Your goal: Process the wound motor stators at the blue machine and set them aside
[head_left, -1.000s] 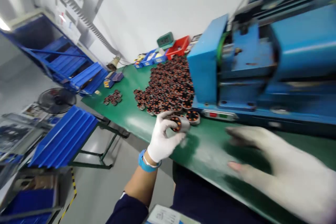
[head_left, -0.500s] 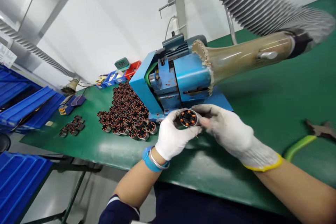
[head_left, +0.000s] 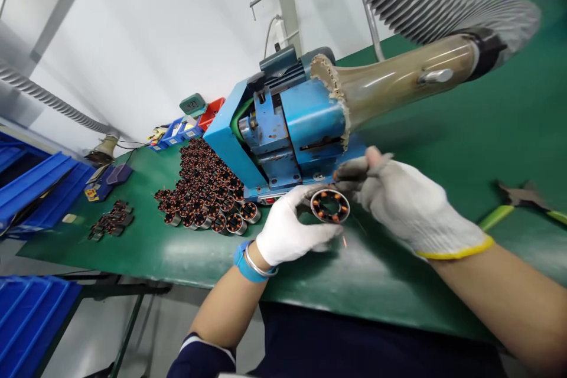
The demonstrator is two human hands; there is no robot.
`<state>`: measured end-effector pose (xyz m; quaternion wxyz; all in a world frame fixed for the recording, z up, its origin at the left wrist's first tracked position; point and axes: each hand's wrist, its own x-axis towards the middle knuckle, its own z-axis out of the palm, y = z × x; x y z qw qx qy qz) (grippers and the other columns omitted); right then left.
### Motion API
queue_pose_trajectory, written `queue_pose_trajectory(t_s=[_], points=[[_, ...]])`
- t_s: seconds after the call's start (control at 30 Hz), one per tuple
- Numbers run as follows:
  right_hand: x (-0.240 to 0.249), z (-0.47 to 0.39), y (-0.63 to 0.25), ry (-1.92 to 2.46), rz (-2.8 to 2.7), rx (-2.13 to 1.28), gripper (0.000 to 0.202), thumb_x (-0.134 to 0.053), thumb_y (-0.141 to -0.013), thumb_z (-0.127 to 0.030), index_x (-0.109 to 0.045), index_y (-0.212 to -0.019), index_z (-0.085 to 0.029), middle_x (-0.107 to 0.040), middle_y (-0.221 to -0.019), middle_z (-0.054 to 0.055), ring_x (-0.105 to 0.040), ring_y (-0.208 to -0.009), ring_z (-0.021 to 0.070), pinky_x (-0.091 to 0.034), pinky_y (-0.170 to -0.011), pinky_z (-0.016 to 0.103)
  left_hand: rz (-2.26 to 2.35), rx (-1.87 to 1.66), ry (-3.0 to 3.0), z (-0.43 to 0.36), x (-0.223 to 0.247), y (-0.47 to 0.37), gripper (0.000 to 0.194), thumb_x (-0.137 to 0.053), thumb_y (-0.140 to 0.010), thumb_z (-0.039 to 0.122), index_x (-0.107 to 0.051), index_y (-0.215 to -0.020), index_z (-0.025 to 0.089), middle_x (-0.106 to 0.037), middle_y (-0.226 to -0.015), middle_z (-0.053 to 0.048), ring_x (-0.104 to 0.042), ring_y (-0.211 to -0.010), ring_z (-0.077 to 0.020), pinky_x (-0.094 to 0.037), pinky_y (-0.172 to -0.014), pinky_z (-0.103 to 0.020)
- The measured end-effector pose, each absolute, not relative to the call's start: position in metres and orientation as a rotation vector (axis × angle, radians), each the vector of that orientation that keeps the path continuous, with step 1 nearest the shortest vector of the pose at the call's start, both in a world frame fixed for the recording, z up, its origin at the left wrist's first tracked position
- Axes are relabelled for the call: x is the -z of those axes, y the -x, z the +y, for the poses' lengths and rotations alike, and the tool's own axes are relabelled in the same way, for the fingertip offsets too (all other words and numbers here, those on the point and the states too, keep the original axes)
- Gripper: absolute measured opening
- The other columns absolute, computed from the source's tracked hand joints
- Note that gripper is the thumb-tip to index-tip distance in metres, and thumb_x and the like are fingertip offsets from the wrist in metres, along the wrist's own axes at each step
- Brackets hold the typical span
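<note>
Copper-wound and ring-shaped, the stator (head_left: 330, 205) sits in the left hand (head_left: 292, 227), whose grip is closed around its rim just above the green tabletop (head_left: 186, 248), in front of the blue machine (head_left: 287, 130). Half a second ago the right hand (head_left: 407, 204) cupped the part from the side; now its fingers pinch at the upper edge, grip closed on something too small to make out, and the ring's open face tilts more toward the camera. A pile of stators (head_left: 204, 189) lies to the left, a smaller cluster (head_left: 108, 221) beyond it. The extraction hose (head_left: 416, 71) overhangs the machine; pliers (head_left: 518, 201) lie well to the right
</note>
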<state>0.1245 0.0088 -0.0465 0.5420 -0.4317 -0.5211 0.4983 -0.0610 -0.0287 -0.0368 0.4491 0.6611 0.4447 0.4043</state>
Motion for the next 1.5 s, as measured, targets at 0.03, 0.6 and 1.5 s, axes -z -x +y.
queue_pose_trajectory(t_s=[0.03,0.6,1.5], points=[[0.048,0.008,-0.124,0.973,-1.217,-1.26,0.057,-0.06,-0.084,-0.083,-0.068,-0.085,-0.027,-0.075,-0.08,0.01,-0.076,-0.072,0.0317,-0.065,-0.062,0.044,1.135,-1.053,-1.571,-0.027,0.037,0.058,0.061,-0.093,-0.068,0.033,-0.071,-0.123,0.02,-0.079,-0.118,-0.01,-0.075,-0.11,-0.0309,-0.06,-0.105,-0.051],[0.037,0.013,-0.103,0.972,-1.386,-1.168,0.046,-0.084,-0.068,-0.047,-0.07,-0.105,-0.023,-0.077,-0.094,0.006,-0.075,-0.087,0.0303,-0.065,-0.075,0.039,1.112,-1.332,-1.331,0.011,0.019,0.032,0.041,-0.093,-0.067,0.047,-0.075,-0.094,0.021,-0.082,-0.099,-0.005,-0.078,-0.095,-0.0274,-0.064,-0.095,-0.048],[0.062,-0.018,-0.096,1.001,-1.342,-0.952,0.043,-0.071,-0.088,-0.059,-0.075,-0.111,-0.023,-0.076,-0.11,0.012,-0.074,-0.107,0.033,-0.061,-0.102,0.05,1.279,-1.347,-1.599,-0.01,0.06,0.043,0.063,-0.095,-0.066,0.041,-0.052,-0.107,0.023,-0.066,-0.103,-0.005,-0.067,-0.092,-0.0211,-0.059,-0.09,-0.042]])
